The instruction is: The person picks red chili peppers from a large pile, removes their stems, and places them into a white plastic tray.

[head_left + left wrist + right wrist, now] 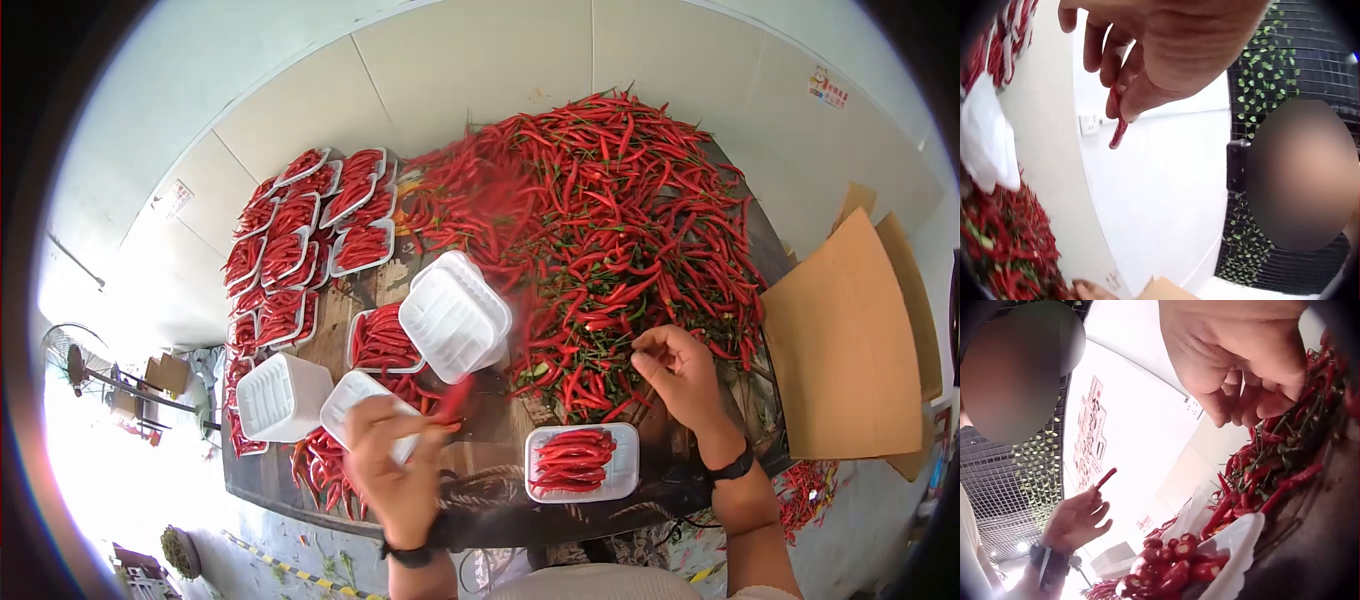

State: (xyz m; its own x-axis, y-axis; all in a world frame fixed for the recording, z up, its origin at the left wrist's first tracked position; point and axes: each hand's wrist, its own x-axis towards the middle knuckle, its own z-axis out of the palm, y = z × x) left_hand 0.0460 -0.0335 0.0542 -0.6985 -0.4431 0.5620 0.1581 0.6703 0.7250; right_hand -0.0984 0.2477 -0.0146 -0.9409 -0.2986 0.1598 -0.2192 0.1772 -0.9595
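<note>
My left hand [393,475] is raised over the table's front left and pinches a red chili pepper [1119,135] between thumb and fingers. In the head view that pepper is blurred; no green stem shows on it in the left wrist view. My right hand [685,380] hovers at the near edge of the chili pile [630,190], fingers loosely bent, with no held thing showing in the right wrist view. Between the hands, near the front edge, a white plastic tray [627,480] carries a row of red chilies [572,462]. Green stems [1285,450] lie under my right hand.
Filled chili trays [364,246] are stacked at the back left. Empty trays stand in a stack [285,400], beside another tray stack [455,315] at mid-table. Loose chilies [325,465] lie front left. Cardboard [850,350] stands on the right; rope [490,490] runs along the front edge.
</note>
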